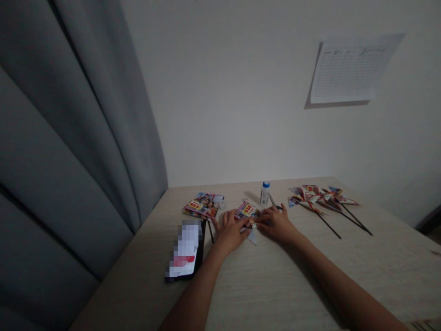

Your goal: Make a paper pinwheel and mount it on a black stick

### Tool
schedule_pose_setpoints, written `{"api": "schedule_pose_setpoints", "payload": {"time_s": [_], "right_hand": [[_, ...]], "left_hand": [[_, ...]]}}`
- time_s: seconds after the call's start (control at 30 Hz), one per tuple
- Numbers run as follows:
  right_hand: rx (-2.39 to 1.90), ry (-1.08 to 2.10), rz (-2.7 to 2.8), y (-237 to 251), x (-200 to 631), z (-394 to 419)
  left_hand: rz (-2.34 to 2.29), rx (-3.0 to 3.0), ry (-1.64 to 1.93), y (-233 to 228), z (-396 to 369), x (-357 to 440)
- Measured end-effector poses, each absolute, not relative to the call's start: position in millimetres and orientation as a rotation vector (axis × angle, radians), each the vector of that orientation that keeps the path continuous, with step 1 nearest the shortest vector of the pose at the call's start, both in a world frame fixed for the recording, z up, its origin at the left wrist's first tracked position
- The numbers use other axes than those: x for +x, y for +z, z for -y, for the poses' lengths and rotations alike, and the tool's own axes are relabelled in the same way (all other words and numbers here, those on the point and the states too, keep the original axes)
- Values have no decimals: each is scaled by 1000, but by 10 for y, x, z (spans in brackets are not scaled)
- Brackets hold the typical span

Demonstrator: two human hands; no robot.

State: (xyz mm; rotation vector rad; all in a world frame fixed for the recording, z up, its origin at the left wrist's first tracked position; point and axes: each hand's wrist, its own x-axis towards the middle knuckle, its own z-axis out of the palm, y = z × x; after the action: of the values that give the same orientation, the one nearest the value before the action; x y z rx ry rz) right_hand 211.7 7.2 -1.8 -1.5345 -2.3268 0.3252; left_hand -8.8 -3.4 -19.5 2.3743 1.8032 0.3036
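Observation:
A piece of colourful printed paper (246, 209) with a yellow price label lies on the table between my hands, partly folded, with a pale pointed corner sticking out towards me. My left hand (230, 233) rests on its left side, fingers spread and pressing down. On the right side, my right hand (276, 224) has its fingers drawn together on the paper's edge; the fingertips are partly hidden. A thin grey pen-like thing (272, 199) shows just behind my right hand, and I cannot tell whether the hand touches it. A white bottle with a blue cap (265, 193) stands upright behind the paper.
Printed paper sheets (206, 205) lie stacked at the left, with thin dark sticks (210, 231) beside them. A lit phone (186, 250) is near my left forearm. Several paper pinwheels (320, 196) on dark sticks lie at the right. A grey curtain (82, 115) hangs left of the table.

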Motion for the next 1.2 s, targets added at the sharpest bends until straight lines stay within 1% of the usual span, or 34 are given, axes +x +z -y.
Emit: {"api": "schedule_pose_setpoints", "payload": {"time_s": [0.17, 0.8, 1.2], "right_hand": [[-1535, 321, 2324, -24, 2121, -77], [-1551, 328, 2334, -13, 2114, -66], [-1540, 319, 2335, -35, 2117, -81]], "left_hand": [[-1816, 2383, 358, -204, 19, -87], [-1795, 2310, 246, -161, 20, -100], [-1790, 2337, 344, -160, 48, -86]]}}
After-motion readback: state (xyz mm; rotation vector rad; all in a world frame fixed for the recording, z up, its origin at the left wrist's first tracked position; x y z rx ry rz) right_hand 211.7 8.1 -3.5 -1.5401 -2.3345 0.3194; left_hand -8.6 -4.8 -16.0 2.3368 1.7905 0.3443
